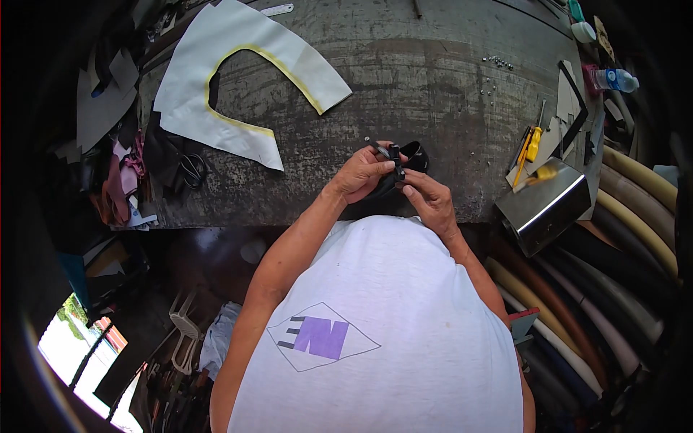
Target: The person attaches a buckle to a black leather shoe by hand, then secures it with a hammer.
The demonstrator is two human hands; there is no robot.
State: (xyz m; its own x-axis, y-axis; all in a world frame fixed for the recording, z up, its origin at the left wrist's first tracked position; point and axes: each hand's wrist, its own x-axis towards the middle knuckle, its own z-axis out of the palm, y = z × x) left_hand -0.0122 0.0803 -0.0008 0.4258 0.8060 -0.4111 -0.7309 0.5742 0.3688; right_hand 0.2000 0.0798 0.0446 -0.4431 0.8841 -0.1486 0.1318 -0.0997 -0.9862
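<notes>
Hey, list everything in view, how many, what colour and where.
Workbench: one, dark grey, top centre.
Cut sheet: one, white with yellow edging, bench left.
Ruler: one, pale, far edge.
Offcuts: many, mixed, left.
Metal bits: several, silver, bench right.
Screwdriver: one, yellow-handled, right.
Bottle: one, clear with blue label, far right.
Box: one, silver, bench's right corner.
Rolls: many, mixed, lower right.
Chair: one, white, lower left.
Held piece: one, black, centre.
Shirt: one, white, bottom centre.
Arms: two, bare, beside shirt.
Left grip: one, bare, on held piece.
Right grip: one, bare, on held piece.
</notes>
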